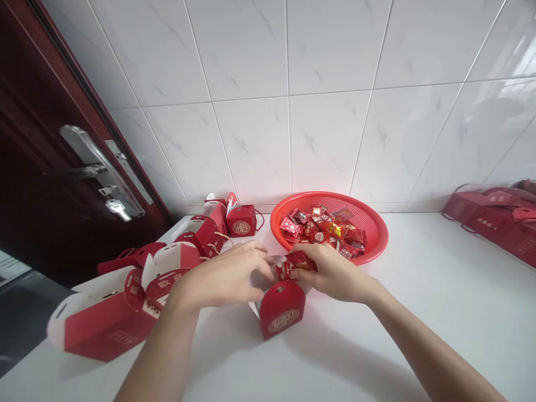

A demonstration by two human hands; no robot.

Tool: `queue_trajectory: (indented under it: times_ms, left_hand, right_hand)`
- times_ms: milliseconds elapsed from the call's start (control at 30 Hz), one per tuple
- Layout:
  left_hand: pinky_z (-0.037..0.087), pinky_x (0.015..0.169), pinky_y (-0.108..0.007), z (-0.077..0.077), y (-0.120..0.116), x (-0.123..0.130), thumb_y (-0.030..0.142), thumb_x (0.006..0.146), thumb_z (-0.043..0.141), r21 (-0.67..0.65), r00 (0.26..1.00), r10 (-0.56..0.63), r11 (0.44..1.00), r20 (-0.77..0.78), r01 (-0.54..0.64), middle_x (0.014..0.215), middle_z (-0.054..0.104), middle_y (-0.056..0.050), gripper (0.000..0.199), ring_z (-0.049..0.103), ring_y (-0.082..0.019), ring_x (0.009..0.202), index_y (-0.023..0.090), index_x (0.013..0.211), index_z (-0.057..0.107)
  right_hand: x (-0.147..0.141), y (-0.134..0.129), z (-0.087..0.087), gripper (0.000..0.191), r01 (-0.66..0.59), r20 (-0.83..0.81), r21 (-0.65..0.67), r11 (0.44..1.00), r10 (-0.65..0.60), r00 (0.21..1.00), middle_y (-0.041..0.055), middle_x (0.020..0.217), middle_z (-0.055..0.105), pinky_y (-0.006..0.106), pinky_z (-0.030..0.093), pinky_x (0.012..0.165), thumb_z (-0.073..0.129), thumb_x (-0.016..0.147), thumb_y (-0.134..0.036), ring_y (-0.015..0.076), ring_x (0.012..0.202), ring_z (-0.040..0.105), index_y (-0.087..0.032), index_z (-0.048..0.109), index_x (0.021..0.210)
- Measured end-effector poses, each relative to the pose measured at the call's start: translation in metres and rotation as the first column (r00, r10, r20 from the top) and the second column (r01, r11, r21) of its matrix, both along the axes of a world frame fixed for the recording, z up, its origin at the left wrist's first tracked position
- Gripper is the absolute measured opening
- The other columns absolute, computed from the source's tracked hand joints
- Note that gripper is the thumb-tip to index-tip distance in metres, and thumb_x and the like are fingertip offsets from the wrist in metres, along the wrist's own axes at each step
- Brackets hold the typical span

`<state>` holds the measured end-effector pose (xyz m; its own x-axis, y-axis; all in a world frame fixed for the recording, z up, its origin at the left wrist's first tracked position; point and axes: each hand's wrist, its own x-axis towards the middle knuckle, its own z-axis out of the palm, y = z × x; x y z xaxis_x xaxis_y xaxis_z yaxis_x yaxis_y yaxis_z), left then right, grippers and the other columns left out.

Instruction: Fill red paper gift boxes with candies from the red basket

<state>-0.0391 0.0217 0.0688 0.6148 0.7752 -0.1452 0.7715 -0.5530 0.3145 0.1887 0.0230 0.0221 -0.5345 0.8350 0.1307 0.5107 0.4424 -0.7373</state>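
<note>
A small red paper gift box with gold lettering stands on the white table with its top open. My left hand is at the box's left side, fingers curled over its white inner flap and thumb near the front panel. Over the opening, my right hand grips red wrapped candies; the exact number is hidden by the fingers. Behind that hand sits a red plastic basket holding a pile of wrapped candies.
Several red gift boxes with lifted flaps stand along the table's left side. One box with a cord handle is near the tiled wall. More red boxes lie at the far right. A dark door borders the left.
</note>
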Motion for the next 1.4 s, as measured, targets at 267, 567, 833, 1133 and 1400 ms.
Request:
queue_trajectory:
  times_ms: [267,567,833,1133,1400]
  left_hand:
    - [0.047,0.109,-0.044,0.002,-0.005,-0.006,0.037,0.081,0.068,-0.079,0.984,0.157,0.983,-0.082,-0.163,0.150,0.058,-0.009,0.067,0.053,-0.034,0.138,0.027,0.146,0.056]
    - [0.050,0.099,-0.040,-0.004,-0.003,0.002,0.033,0.079,0.065,-0.040,0.985,0.157,0.986,-0.076,-0.160,0.135,0.066,-0.006,0.049,0.058,-0.033,0.129,0.028,0.128,0.064]
    - [0.050,0.081,-0.035,-0.001,-0.027,0.019,0.032,0.072,0.074,-0.065,0.988,0.140,0.987,-0.065,-0.144,0.115,0.065,-0.006,0.051,0.063,-0.032,0.108,0.025,0.121,0.062]
    - [0.048,0.090,-0.032,-0.009,-0.030,0.017,0.036,0.073,0.074,-0.097,0.992,0.101,0.989,-0.073,-0.108,0.135,0.059,-0.010,0.113,0.060,-0.030,0.119,0.027,0.165,0.010]
    - [0.048,0.085,-0.030,-0.006,-0.031,0.018,0.033,0.072,0.077,-0.121,0.993,0.082,0.988,-0.083,-0.091,0.132,0.061,-0.010,0.124,0.062,-0.029,0.112,0.030,0.165,-0.005]
  right_hand:
    - [-0.014,-0.001,-0.011,0.009,-0.015,-0.035,0.010,1.000,0.016,0.999,-0.0029,0.070,0.052,0.026,0.032,0.056,0.056,0.088,-0.012,0.0120,0.061,0.042,-0.019,0.056,0.082]
    - [-0.008,0.003,-0.011,0.005,-0.135,-0.342,-0.219,0.966,0.054,0.938,0.0022,0.085,0.067,0.027,0.053,0.061,0.062,0.089,-0.023,0.0187,0.075,0.067,-0.020,0.063,0.093]
    - [0.000,-0.002,0.001,0.008,-0.025,-0.205,-0.060,0.998,0.012,0.979,0.0017,0.075,0.069,0.027,0.049,0.059,0.061,0.090,-0.020,0.0176,0.069,0.063,-0.019,0.068,0.086]
    - [-0.004,-0.011,0.005,0.029,-0.238,-0.196,-0.080,0.968,0.219,0.956,0.0013,0.085,0.076,0.029,0.053,0.070,0.045,0.093,-0.009,0.0195,0.081,0.071,-0.022,0.070,0.102]
    - [0.003,-0.007,0.004,0.009,-0.050,-0.057,-0.002,0.999,0.050,0.997,-0.0046,0.068,0.061,0.025,0.039,0.054,0.055,0.093,-0.022,0.0138,0.057,0.054,-0.022,0.053,0.101]
